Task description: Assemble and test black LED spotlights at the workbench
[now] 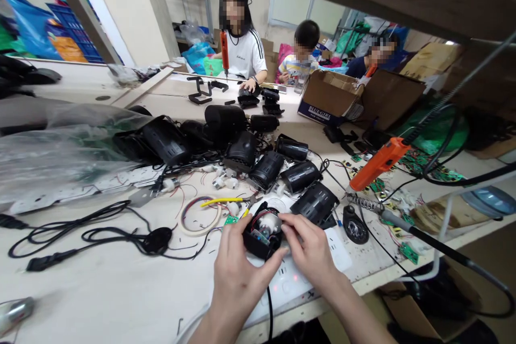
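Note:
Low over the near part of the bench, an opened black plastic housing [256, 246] sits between my two hands. Inside it show a round whitish motor-like part [269, 222], thin wires and a small circuit board. My left hand [241, 266] grips the housing's left side, thumb along the near edge. The fingertips of my right hand [309, 247] are closed at its right rim, by the whitish part; whether they pinch a wire is hidden. A black cable [270, 312] runs down from the housing. Just beyond lie yellow-handled pliers [226, 201] and a tape roll [183, 220].
Several black housings [266, 169] lie beyond my hands. An orange electric screwdriver [379, 164] hangs at right above a soldering iron [427, 244] in its coil stand. Left lie black cords [116, 231]. Under my hands is a power strip [284, 282]. Across the bench sit several people.

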Tool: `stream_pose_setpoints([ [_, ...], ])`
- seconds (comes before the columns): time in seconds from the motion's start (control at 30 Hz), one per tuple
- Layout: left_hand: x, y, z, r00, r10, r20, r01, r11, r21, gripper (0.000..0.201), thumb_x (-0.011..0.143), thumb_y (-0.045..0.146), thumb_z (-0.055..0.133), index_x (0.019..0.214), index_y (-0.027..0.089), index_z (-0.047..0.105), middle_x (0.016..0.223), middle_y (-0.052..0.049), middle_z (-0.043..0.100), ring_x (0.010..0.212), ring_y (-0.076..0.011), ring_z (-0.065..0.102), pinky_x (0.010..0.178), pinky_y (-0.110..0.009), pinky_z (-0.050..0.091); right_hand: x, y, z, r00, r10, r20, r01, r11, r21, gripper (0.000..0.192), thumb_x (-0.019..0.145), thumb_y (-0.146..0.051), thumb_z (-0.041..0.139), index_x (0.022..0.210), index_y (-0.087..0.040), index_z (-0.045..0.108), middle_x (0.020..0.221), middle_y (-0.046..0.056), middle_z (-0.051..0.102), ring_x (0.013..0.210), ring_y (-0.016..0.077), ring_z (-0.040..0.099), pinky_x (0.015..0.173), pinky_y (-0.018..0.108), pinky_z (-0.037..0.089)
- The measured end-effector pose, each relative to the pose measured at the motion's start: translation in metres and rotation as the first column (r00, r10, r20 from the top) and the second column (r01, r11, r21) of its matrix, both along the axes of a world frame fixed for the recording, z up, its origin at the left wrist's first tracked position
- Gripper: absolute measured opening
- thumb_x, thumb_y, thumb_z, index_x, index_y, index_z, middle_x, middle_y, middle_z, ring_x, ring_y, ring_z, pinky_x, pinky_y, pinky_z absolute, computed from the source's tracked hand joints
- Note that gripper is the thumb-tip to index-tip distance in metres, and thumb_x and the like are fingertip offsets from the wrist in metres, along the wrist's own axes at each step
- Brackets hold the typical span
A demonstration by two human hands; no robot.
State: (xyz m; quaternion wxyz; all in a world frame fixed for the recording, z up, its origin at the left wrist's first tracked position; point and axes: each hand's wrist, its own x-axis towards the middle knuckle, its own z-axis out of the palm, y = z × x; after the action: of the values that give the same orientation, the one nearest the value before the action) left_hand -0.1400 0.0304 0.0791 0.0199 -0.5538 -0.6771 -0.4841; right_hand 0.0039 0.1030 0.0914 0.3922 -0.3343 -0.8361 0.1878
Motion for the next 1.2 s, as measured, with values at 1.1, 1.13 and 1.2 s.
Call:
stream_pose_setpoints([
  [1.1,-0.0005,-0.0009,-0.0012,0.996,0.034,0.082,-0.032,0.999,-0.032,0.069,0.069,0.06,0.075,0.117,0.015,0.053,0.099,-0.011,0.063,0.086,-0.0263,0.067,0.065,-0.037,0.061,0.0037,0.0048,-0.0028,0.995,0.101,-0.026,-0.102,0.991,-0.088,0.023,0.094,-0.012,0.043,0.099,-0.018,0.064,0.077,0.003,0.059,0.07,0.0149,0.059,0.064,0.026,0.049],
  [1.13,-0.0005,-0.0013,-0.0013,0.996,0.032,0.08,-0.029,0.999,-0.036,0.069,0.069,0.059,0.075,0.117,0.016,0.053,0.1,-0.011,0.063,0.087,-0.0263,0.067,0.066,-0.037,0.061,0.0037,0.0045,-0.0028,0.994,0.101,-0.029,-0.104,0.991,-0.086,0.023,0.094,-0.011,0.043,0.099,-0.018,0.064,0.077,0.003,0.059,0.07,0.0148,0.059,0.064,0.026,0.049],
  [1.2,-0.0009,-0.0022,-0.0016,0.997,0.032,0.065,-0.029,0.998,-0.048,0.069,0.069,0.059,0.075,0.118,0.016,0.052,0.099,-0.011,0.062,0.088,-0.0267,0.067,0.067,-0.037,0.061,0.0036,0.0035,-0.0031,0.994,0.104,-0.044,-0.108,0.99,-0.09,0.023,0.094,-0.011,0.043,0.099,-0.018,0.064,0.078,0.003,0.059,0.07,0.0145,0.059,0.064,0.025,0.05],
])
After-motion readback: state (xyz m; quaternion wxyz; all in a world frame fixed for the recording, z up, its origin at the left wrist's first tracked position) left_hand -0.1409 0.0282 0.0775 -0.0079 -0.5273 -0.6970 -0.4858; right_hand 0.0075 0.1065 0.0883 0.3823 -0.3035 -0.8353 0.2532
